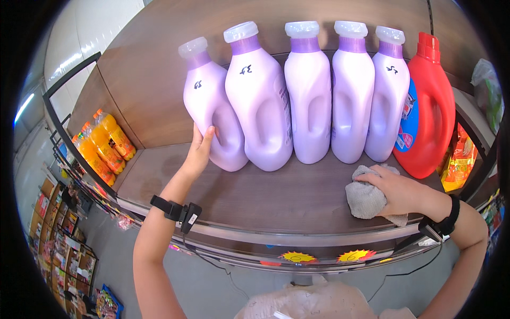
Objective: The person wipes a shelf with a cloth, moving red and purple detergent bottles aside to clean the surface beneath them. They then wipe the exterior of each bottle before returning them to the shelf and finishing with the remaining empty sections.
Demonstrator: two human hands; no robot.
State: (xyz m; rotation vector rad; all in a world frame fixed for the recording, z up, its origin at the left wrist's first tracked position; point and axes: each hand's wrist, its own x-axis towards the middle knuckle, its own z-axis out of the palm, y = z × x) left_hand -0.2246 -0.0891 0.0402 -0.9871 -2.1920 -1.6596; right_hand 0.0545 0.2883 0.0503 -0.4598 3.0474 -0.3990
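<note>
My left hand (202, 149) grips the leftmost lilac detergent bottle (207, 99) low on its left side, thumb at the handle opening. This bottle leans a little to the left. Under my right hand (394, 189) a bunched grey cloth (364, 199) rests on the brown shelf board (279, 195), with my fingers closed around it. More lilac bottles (310, 91) with purple collars and translucent caps stand in a row to the right. At the row's right end is a red detergent bottle (432, 103) with a blue label. Some lilac bottles bear handwritten marks.
Orange drink bottles (103, 139) stand beyond the shelf's left frame (71, 75). A metal rail (303, 235) edges the shelf front, with yellow price tags (299, 257) below. Yellow-red packets (458, 163) sit past the right end. Cables (211, 261) hang from both wrist devices.
</note>
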